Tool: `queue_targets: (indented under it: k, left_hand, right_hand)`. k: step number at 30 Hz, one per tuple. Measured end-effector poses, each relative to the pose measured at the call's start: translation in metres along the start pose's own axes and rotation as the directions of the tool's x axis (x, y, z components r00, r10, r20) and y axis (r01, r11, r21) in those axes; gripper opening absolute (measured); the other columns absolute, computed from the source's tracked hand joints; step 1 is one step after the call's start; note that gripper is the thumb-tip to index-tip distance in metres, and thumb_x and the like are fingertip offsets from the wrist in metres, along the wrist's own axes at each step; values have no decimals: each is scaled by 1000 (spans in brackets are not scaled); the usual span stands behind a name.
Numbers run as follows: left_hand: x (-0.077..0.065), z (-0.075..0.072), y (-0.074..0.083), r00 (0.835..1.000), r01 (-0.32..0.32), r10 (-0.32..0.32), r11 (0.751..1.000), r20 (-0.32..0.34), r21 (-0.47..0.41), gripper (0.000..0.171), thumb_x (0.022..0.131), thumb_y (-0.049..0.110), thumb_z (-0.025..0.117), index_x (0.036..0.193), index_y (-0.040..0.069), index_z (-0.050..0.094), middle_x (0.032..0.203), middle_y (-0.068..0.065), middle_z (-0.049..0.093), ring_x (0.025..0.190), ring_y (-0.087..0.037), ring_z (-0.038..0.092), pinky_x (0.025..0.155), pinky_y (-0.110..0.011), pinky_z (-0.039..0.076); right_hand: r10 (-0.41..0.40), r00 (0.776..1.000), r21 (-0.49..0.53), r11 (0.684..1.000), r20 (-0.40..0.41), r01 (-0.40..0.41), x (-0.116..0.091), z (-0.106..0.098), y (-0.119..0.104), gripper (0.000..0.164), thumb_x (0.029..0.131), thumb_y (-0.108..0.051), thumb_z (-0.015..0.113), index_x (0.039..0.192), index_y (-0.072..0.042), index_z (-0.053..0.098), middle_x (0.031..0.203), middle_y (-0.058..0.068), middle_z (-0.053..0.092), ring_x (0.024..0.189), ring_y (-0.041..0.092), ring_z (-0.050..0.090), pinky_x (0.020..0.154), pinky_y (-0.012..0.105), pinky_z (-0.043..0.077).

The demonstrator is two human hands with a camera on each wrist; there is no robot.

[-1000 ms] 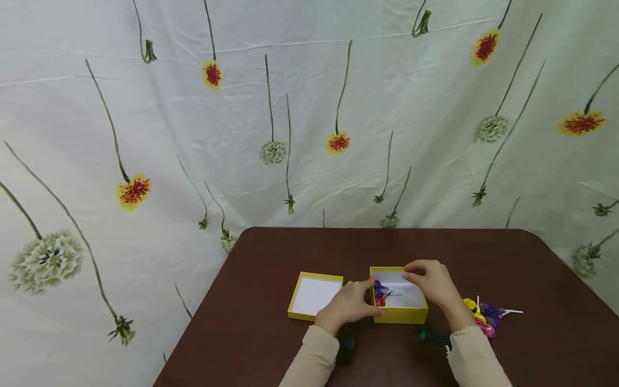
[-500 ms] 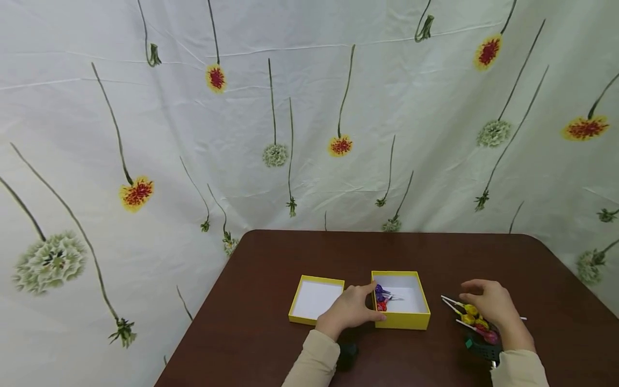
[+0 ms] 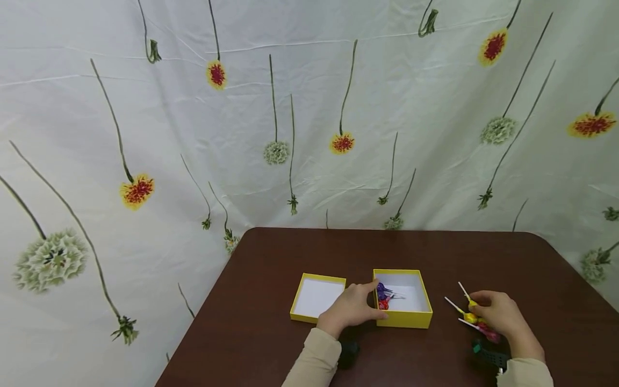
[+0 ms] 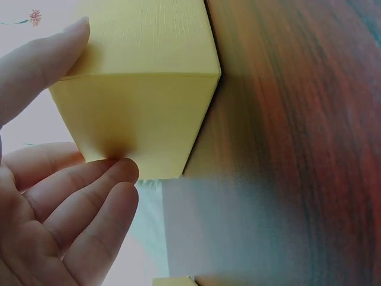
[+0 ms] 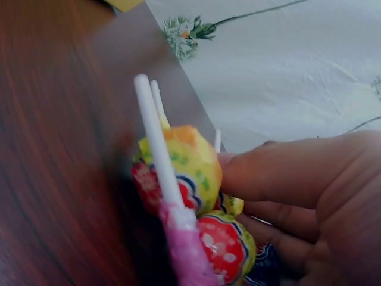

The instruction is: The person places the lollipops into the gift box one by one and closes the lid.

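Observation:
At the near left corner of an open yellow box, my left hand grips the wall. The left wrist view has thumb and fingers on two faces of that box. Inside lie purple lollipops and a red lollipop, sticks pointing right. Right of the box, my right hand pinches a yellow lollipop, its stick slanting up. Just below are another yellow lollipop and a pink lollipop. In the right wrist view, the pink lollipop overlaps yellow-and-red ones.
The box's yellow lid lies inside up to the left of the box, close by my left hand. The brown table has rounded far corners. Behind it hangs a white flowered cloth.
My right hand has moved from over the box to the lollipops on the right, and now pinches a yellow one whose stick has swung up. The left hand has stayed on the box.

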State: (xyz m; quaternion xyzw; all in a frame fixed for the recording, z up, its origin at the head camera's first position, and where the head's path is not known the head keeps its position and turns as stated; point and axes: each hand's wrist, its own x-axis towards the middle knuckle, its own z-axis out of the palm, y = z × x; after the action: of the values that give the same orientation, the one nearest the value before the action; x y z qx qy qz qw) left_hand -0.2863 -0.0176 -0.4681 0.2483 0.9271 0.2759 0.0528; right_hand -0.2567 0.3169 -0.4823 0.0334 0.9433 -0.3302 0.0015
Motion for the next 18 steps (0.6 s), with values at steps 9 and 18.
queue_targets:
  k: [9, 18]
  left_hand:
    - [0, 2, 0, 1000, 15, -15, 1000, -7, 8, 82, 67, 55, 67, 136, 21, 38, 131, 2, 49, 116, -11, 50, 92, -31, 44]
    - [-1, -1, 3, 1000, 17, -17, 1000, -3, 15, 82, 67, 54, 68, 136, 20, 38, 132, 2, 48, 116, -12, 49, 92, -31, 44]
  right_hand:
    - [13, 1000, -17, 1000, -25, -14, -1, -2, 0, 40, 80, -26, 64, 107, 3, 60, 98, 21, 62, 80, 24, 57, 65, 39, 46]
    - [-8, 993, 47, 999, -121, 14, -1, -3, -11, 50, 82, -39, 60, 113, 1, 59, 115, 28, 54, 100, 42, 51, 69, 47, 45]
